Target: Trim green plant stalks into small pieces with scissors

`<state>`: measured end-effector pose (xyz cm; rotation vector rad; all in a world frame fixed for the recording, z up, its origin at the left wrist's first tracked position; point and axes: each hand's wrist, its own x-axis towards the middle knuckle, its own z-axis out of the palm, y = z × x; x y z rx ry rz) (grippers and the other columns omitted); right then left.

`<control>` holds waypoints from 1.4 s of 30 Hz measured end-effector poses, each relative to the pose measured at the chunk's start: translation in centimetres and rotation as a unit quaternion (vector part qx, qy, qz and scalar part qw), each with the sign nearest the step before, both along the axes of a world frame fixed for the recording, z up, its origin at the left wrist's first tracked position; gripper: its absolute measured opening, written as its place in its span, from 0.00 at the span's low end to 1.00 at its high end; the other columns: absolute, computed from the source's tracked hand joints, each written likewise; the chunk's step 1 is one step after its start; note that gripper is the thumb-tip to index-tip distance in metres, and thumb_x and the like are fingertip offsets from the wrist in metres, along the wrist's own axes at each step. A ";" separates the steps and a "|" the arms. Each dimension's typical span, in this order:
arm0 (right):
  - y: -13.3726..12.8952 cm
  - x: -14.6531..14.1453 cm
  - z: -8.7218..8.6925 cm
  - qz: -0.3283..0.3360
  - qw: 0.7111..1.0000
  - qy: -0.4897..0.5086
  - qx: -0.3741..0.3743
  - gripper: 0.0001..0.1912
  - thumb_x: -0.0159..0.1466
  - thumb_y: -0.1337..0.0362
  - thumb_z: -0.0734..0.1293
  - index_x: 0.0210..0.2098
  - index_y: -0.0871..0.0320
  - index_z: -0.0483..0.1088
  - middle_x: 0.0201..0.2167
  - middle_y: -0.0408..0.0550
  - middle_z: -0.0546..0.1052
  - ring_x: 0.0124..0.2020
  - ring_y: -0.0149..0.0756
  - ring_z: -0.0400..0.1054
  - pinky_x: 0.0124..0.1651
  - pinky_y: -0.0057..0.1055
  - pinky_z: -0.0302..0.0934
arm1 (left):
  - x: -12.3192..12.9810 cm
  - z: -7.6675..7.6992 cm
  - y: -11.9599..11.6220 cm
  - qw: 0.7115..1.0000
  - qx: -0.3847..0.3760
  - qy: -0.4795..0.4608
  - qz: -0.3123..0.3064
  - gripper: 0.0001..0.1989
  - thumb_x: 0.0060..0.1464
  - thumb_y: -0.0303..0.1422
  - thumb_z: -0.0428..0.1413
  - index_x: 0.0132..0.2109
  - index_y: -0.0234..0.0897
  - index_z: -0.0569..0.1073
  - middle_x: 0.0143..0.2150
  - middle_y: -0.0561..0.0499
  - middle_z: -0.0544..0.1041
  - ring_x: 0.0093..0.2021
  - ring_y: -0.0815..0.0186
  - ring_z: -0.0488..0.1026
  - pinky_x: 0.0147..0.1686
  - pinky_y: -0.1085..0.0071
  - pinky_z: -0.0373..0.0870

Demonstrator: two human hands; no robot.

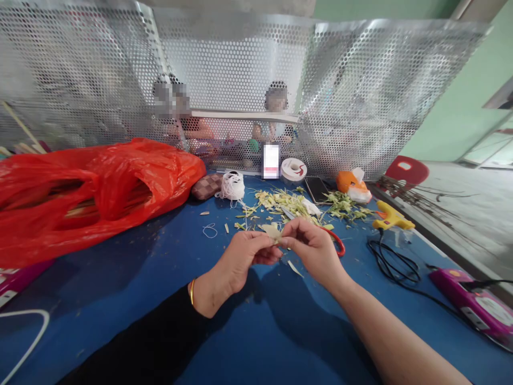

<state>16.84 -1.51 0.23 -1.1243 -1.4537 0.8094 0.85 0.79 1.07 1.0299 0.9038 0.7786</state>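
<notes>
Both my hands meet above the blue table [236,331], pinching one small pale cream piece [272,231] that looks like a dried leaf or husk strip. My left hand [244,255] is closed on its lower left side, thumb and forefinger together. From the right, my right hand [315,250] pinches the same piece, fingertips close to the left ones. Just behind lie red-handled scissors [340,245], partly covered by my right hand. A heap of pale yellow-green scraps [284,202] spreads beyond my fingers. One loose sliver [295,268] rests below my right hand.
A red plastic bag [100,187] fills the left. At the back stand white string [232,186], a ribbon spool [294,170], a dark phone [317,190] and a tissue pack [355,185]. On the right are a yellow glue gun [393,216], its cord and a purple power strip [473,302].
</notes>
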 end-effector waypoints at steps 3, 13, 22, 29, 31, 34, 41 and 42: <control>-0.1 0.2 0.1 0.012 0.996 -0.057 0.064 0.03 0.60 0.67 0.68 0.29 0.55 0.71 0.26 0.41 0.71 0.30 0.33 0.65 0.35 0.30 0.61 | -0.3 -0.1 0.2 0.999 -0.027 -0.029 -0.002 0.07 0.46 0.31 0.57 0.26 0.33 0.78 0.24 0.50 0.77 0.25 0.70 0.72 0.29 0.74 0.68; -0.3 0.0 0.0 0.005 0.973 -0.150 0.175 0.08 0.61 0.73 0.67 0.35 0.54 0.73 0.32 0.44 0.72 0.34 0.35 0.69 0.39 0.32 0.64 | -0.3 0.1 0.3 0.997 -0.072 -0.029 0.003 0.07 0.42 0.30 0.57 0.26 0.32 0.78 0.22 0.50 0.76 0.22 0.70 0.70 0.26 0.74 0.68; -0.3 0.1 -0.2 -0.010 0.959 -0.183 0.215 0.09 0.61 0.75 0.67 0.33 0.54 0.74 0.38 0.47 0.70 0.38 0.35 0.70 0.41 0.33 0.64 | -0.4 0.0 0.5 0.992 -0.121 -0.029 0.011 0.06 0.39 0.31 0.58 0.23 0.31 0.76 0.21 0.50 0.75 0.21 0.71 0.70 0.25 0.74 0.68; -0.2 0.1 -0.1 -0.019 0.967 -0.177 0.184 0.08 0.61 0.74 0.68 0.31 0.54 0.74 0.33 0.45 0.71 0.36 0.35 0.69 0.40 0.33 0.64 | -0.4 -0.2 0.4 0.997 -0.069 -0.019 0.012 0.07 0.40 0.33 0.58 0.26 0.32 0.77 0.23 0.49 0.76 0.24 0.70 0.71 0.26 0.73 0.68; -0.2 0.0 0.0 -0.019 0.968 -0.176 0.180 0.08 0.61 0.74 0.68 0.30 0.55 0.73 0.32 0.45 0.71 0.35 0.35 0.69 0.39 0.32 0.63 | -0.4 -0.2 0.5 0.998 -0.057 -0.022 0.005 0.07 0.40 0.33 0.58 0.26 0.32 0.77 0.23 0.50 0.76 0.24 0.70 0.71 0.27 0.73 0.68; -0.2 0.1 0.0 -0.019 0.968 -0.184 0.172 0.09 0.61 0.75 0.67 0.29 0.56 0.72 0.31 0.44 0.71 0.35 0.34 0.68 0.38 0.30 0.62 | -0.3 -0.3 0.5 0.999 -0.046 -0.023 -0.007 0.07 0.41 0.33 0.58 0.27 0.33 0.77 0.23 0.50 0.76 0.24 0.69 0.71 0.26 0.73 0.68; -0.3 0.3 0.1 -0.013 0.968 -0.209 0.135 0.09 0.62 0.75 0.65 0.29 0.57 0.69 0.31 0.43 0.69 0.33 0.32 0.66 0.37 0.29 0.60 | -0.2 -0.2 0.4 1.000 0.001 0.011 -0.011 0.06 0.42 0.33 0.60 0.27 0.34 0.78 0.26 0.49 0.79 0.28 0.67 0.74 0.30 0.73 0.70; -0.3 0.3 0.1 -0.011 0.969 -0.211 0.130 0.09 0.62 0.75 0.65 0.29 0.57 0.69 0.31 0.43 0.69 0.33 0.32 0.66 0.37 0.29 0.60 | -0.2 -0.1 0.4 1.000 0.007 0.019 -0.006 0.05 0.41 0.33 0.61 0.27 0.34 0.78 0.26 0.49 0.79 0.28 0.67 0.74 0.30 0.73 0.70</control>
